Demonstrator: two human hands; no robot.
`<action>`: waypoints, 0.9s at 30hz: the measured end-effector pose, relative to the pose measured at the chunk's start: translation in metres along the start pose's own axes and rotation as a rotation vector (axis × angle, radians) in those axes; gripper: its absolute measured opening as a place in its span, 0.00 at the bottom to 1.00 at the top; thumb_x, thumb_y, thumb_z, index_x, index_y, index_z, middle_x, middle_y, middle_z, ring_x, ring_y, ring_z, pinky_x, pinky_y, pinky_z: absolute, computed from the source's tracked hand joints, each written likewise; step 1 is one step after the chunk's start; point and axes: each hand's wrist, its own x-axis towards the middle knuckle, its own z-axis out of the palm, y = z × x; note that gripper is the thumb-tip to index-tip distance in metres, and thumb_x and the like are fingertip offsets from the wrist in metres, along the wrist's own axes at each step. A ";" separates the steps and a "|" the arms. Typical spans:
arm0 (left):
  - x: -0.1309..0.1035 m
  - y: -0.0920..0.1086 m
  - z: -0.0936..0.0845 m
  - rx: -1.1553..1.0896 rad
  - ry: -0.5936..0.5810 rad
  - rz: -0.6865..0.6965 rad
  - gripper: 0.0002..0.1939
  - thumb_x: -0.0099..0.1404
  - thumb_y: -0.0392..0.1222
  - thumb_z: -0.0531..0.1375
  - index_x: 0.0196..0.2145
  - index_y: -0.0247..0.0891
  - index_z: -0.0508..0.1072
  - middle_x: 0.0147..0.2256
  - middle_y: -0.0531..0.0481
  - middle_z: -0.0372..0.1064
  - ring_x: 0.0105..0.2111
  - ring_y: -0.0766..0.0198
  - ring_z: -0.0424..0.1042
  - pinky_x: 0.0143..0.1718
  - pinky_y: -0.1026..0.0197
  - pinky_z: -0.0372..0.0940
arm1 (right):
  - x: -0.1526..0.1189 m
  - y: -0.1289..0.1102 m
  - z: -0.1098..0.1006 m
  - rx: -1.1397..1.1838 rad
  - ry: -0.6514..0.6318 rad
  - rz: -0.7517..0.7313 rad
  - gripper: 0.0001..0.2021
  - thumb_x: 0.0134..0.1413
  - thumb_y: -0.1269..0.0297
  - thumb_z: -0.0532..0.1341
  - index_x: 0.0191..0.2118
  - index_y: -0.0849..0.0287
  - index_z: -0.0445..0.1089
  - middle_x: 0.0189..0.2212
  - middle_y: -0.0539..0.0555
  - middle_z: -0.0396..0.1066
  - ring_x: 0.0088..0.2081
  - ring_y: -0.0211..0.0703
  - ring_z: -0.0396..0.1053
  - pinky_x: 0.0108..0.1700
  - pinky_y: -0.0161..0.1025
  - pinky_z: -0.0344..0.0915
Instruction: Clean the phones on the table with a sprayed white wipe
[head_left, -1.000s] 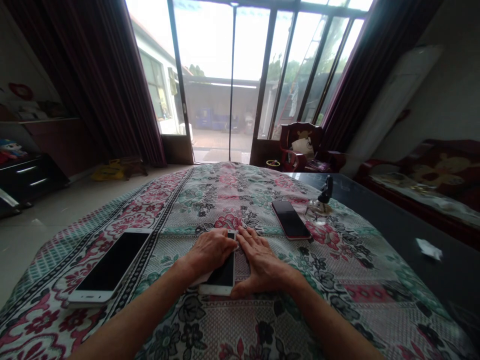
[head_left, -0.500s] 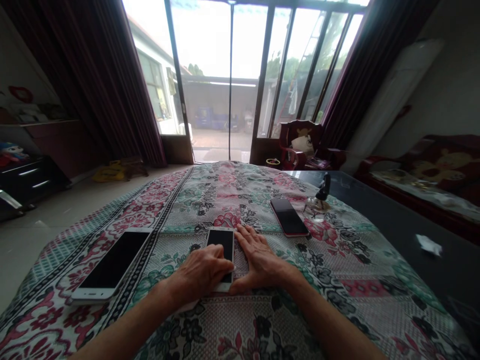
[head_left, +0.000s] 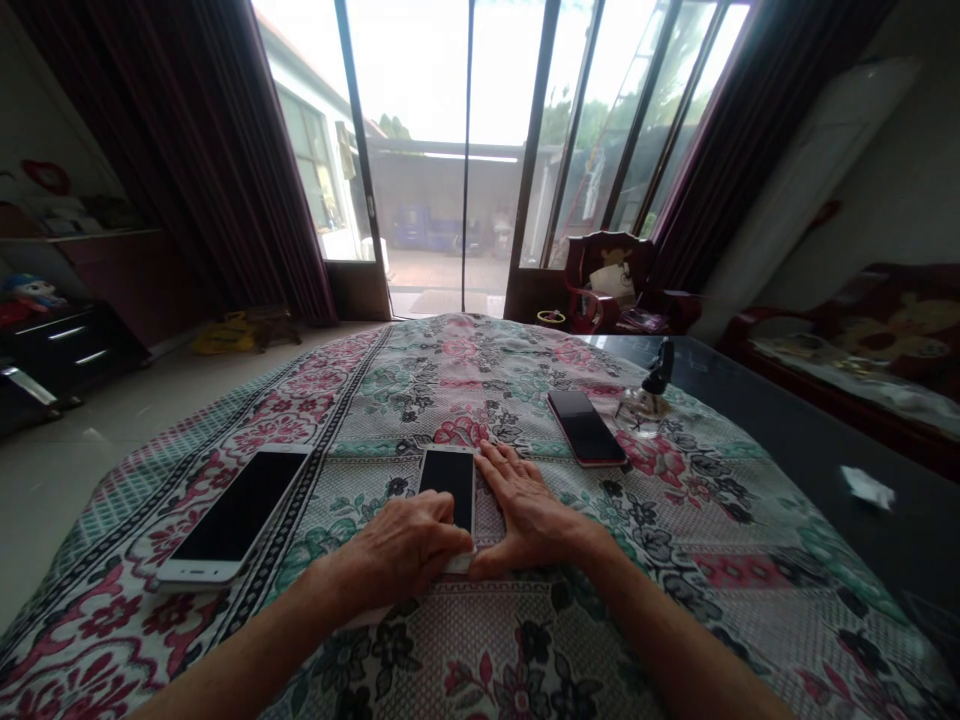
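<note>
A white phone with a dark screen lies flat on the patterned tablecloth in front of me. My left hand is closed over its lower half, knuckles up, fingers curled down onto the screen. A small white bit shows by its fingertips, but what the fingers hold is hidden. My right hand lies flat along the phone's right edge, fingers stretched and thumb apart near the lower corner. Off to the left is a larger white phone, dark screen up. A dark phone with a reddish edge lies beyond my right hand.
A clear bottle with a black pump top stands right of the dark phone. A crumpled white tissue lies on the bare dark tabletop at right. The floral tablecloth covers most of the table. A wooden chair stands behind it.
My left hand has slid slightly down the phone toward its lower end. My right hand keeps its place along the edge. The whole view has shifted a little.
</note>
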 end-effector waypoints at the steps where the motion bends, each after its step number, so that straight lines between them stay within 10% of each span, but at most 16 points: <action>1: -0.002 0.000 -0.002 -0.005 -0.014 0.009 0.14 0.70 0.41 0.49 0.33 0.43 0.72 0.30 0.52 0.59 0.29 0.67 0.59 0.28 0.64 0.49 | 0.000 0.000 0.000 -0.002 -0.002 -0.002 0.64 0.32 0.34 0.64 0.67 0.64 0.30 0.67 0.60 0.21 0.66 0.59 0.18 0.65 0.56 0.28; 27: -0.032 -0.024 -0.023 -0.138 -0.092 -0.047 0.12 0.68 0.41 0.53 0.34 0.47 0.75 0.28 0.54 0.61 0.28 0.68 0.61 0.30 0.65 0.52 | -0.002 -0.006 -0.002 0.036 -0.020 0.012 0.66 0.30 0.29 0.62 0.67 0.63 0.29 0.67 0.60 0.21 0.66 0.59 0.18 0.65 0.57 0.26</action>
